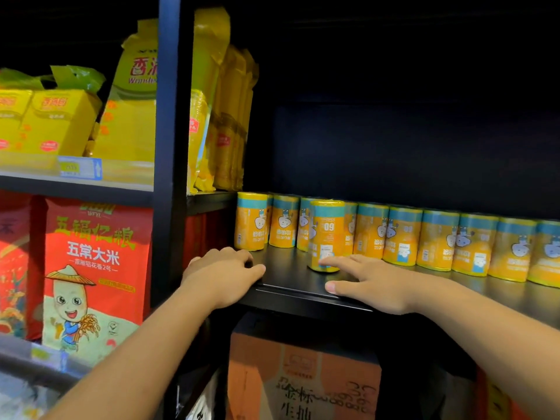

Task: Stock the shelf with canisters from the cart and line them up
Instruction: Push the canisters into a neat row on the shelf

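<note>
On the shelf (291, 287), the right hand (374, 283) touches a canister (327, 228).

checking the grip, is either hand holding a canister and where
Nothing held. Right hand touches the front canister low down; left hand rests on the shelf edge.

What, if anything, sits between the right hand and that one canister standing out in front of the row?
Nothing visible does. The right hand lies open on the shelf, its fingertips at the base of the front canister. The left hand rests aside on the shelf edge.
</note>
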